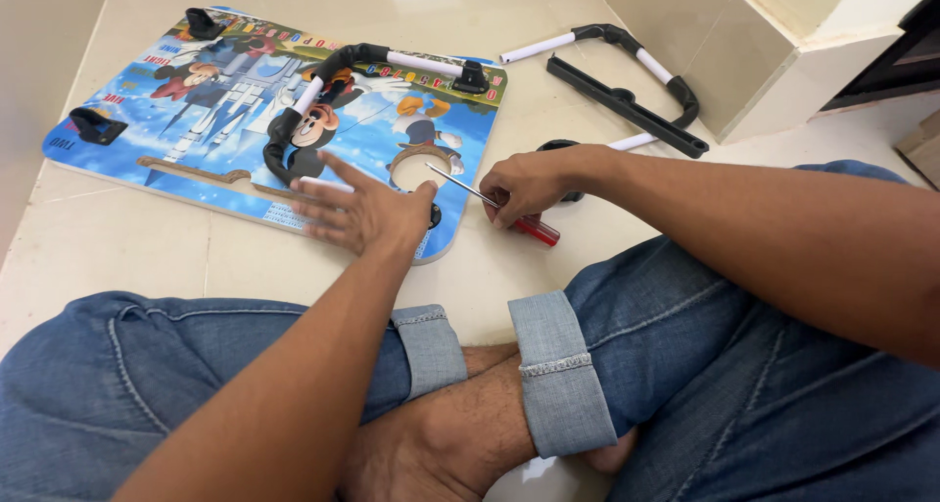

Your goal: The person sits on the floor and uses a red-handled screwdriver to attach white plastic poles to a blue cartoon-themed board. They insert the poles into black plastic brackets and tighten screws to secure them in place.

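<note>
Crossed legs in rolled-cuff blue jeans (548,365) nearest, bare ankles at six o'clock, floor tile (117,257) beneath.

Left hand (367,213): fingers spread wide and flat, slightly blurred, palm down on the near edge of the cartoon-printed board (206,159). Thumb tip just beside the round cut-out hole (416,169) at about two o'clock from the palm. Whether the fingertips press the surface or hover just above, cannot tell.

Right hand (529,184): fingers curled and pressed together around a screwdriver (490,200), pinching the metal shaft where it meets the red handle. Red handle poking out below the knuckles toward five o'clock; shaft tip pointing toward ten o'clock, reaching the rim of the cut-out hole.

Outward from the hands: board lying flat on the tile, stretching from centre toward ten o'clock. On top of it, a black-and-white tube leg (343,86), bent into a U, resting across the print. Two small black brackets (96,125) at the board's far-left edge and top-left corner.

Off the board at one to two o'clock, a second tube leg (627,91) lying loose on the tile, well apart from the first, close to the base of a beige wall corner (744,61).
</note>
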